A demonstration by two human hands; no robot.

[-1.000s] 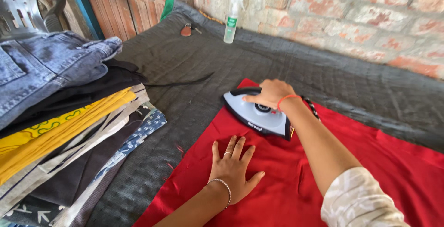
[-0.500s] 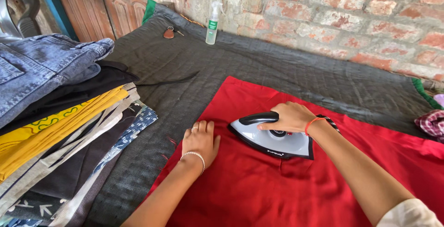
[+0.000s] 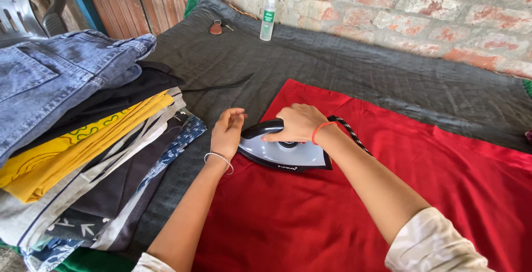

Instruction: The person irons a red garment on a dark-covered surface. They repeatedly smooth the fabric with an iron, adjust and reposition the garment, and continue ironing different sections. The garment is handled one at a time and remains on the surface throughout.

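Iron (image 3: 282,151) sits near the left edge of the red cloth (image 3: 388,194), its long axis running roughly from 3 o'clock to 9 o'clock, with the pointed nose toward 9 o'clock and the flat heel toward 3 o'clock. The right hand (image 3: 296,122) is closed around the black handle on top, and a braided cord (image 3: 349,133) trails off from the heel toward 4 o'clock. The left hand (image 3: 227,133) rests at the cloth's edge just beside the nose, at about 9 o'clock from the iron; its fingers are curled loosely, and whether they pinch the fabric or only press it is hard to say from this angle. The cloth lies on a dark grey quilted mat (image 3: 343,67).

Half a second ago the iron was farther toward 3 o'clock on the cloth, well apart from the left hand; it has since slid nose-first toward 9 o'clock and now almost meets that hand. The left hand lay flat with fingers spread then, and is more curled now.

At 9 o'clock lies a stack of folded clothes (image 3: 94,150) topped by denim (image 3: 50,83). At 12 o'clock a spray bottle (image 3: 268,14) stands by the brick wall (image 3: 432,11), with a key fob (image 3: 215,27) near it.
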